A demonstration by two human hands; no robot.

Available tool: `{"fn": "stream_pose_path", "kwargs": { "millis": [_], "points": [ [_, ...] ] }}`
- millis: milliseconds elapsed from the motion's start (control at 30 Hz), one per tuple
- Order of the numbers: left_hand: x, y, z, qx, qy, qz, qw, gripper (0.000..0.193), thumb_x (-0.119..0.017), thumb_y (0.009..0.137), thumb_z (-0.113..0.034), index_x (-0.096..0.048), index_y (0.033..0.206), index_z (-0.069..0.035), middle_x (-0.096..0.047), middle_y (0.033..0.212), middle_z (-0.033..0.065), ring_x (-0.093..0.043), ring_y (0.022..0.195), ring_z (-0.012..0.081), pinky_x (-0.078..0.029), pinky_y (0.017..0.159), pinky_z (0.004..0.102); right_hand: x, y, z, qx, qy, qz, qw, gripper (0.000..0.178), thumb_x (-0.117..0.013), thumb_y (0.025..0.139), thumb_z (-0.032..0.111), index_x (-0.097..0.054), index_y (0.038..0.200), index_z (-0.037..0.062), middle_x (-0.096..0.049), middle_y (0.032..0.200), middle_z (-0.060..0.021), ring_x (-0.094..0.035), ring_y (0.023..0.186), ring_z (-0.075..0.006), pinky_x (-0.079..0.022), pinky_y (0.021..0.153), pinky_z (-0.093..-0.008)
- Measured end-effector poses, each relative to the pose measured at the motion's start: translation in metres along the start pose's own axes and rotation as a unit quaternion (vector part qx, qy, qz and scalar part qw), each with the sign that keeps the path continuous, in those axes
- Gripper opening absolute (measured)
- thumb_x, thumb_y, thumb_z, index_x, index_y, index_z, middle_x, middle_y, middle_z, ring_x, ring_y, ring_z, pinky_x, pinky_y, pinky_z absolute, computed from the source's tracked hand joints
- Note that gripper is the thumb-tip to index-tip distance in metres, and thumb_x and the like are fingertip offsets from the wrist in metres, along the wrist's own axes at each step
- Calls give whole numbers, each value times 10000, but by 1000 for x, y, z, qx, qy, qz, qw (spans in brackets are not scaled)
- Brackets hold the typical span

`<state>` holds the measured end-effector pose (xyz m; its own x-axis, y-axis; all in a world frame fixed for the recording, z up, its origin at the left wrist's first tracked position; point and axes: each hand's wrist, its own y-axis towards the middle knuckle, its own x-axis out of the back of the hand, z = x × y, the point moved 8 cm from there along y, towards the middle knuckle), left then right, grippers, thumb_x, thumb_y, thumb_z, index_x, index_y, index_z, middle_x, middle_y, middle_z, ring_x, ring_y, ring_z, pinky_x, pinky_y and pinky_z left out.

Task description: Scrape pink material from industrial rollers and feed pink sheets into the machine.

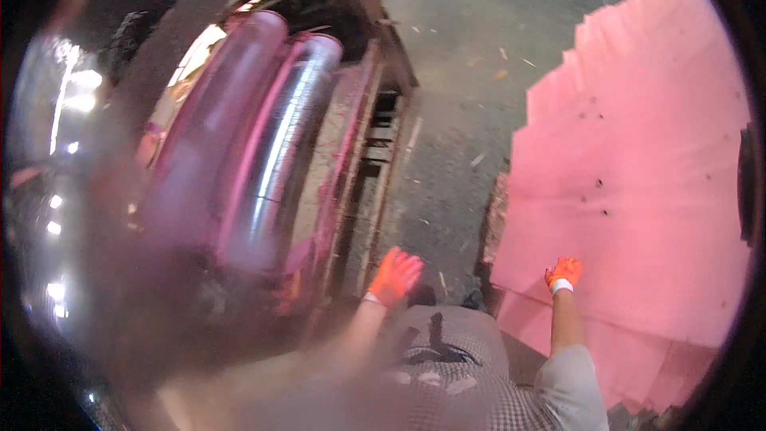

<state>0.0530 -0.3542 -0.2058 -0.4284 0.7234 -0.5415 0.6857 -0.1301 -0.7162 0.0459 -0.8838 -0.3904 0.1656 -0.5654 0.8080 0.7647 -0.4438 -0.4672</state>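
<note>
My left hand (395, 275), in an orange glove, is held up beside the roller machine with its fingers stretched out and nothing in it. My right hand (564, 273), gloved in orange with a white cuff, rests on the near part of a pile of large pink sheets (630, 136). Its fingers look slightly bent but apart, with no grip on a sheet edge. The sheets overlap unevenly, with stepped edges at the far left and a few dark knots. To my left, two long rollers lie side by side: a pink-coated roller (215, 104) and a shiny metal roller (291, 120).
A metal frame (371, 144) with slots and pink stains edges the rollers. Between machine and pile runs a grey concrete floor (455, 112) with small scraps. A block-like stack side (496, 219) shows under the sheets. A blur covers the lower left.
</note>
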Motion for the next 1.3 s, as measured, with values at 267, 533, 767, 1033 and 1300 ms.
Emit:
{"fn": "stream_pose_path", "kwargs": {
  "millis": [267,533,767,1033,1300],
  "points": [
    [53,-19,-3,-55,-6,-61,997,824,-658,864,-495,-276,1462,-77,-473,1410,161,-520,1239,325,-423,1024,456,-59,-53,58,40,48,170,983,614,-539,822,535,-585,1247,94,-590,1287,-186,-555,1190,-386,-427,1013,-422],
    [158,-45,-23,-101,-109,-211,966,898,-628,858,-545,-205,1493,-71,-412,1466,164,-470,1290,347,-431,996,484,-158,7,-106,135,-188,172,957,384,-522,920,360,-582,1146,57,-677,1095,-134,-638,1066,-285,-510,864,-372],
    [180,-37,-76,-157,-136,-137,969,942,-611,842,-593,-167,1504,-90,-353,1498,151,-411,1338,338,-334,1084,453,-140,33,-96,254,-169,93,948,205,-577,918,218,-536,1059,75,-618,796,-67,-597,643,-225,-511,613,-363],
    [249,-38,-112,-192,-162,-180,951,949,-585,859,-616,-142,1515,-92,-309,1526,172,-378,1365,331,-315,1103,437,-158,3,62,156,123,191,961,313,-533,908,443,-573,1021,154,-617,838,-42,-605,708,-211,-475,631,-340],
    [293,-36,-207,-267,-187,-207,922,981,-574,845,-667,-129,1534,-129,-280,1541,170,-305,1410,328,-209,1166,414,-157,-68,206,231,-145,269,924,502,-397,934,530,-599,1110,106,-653,1138,-67,-592,1100,-248,-439,933,-353]
  ]
}}
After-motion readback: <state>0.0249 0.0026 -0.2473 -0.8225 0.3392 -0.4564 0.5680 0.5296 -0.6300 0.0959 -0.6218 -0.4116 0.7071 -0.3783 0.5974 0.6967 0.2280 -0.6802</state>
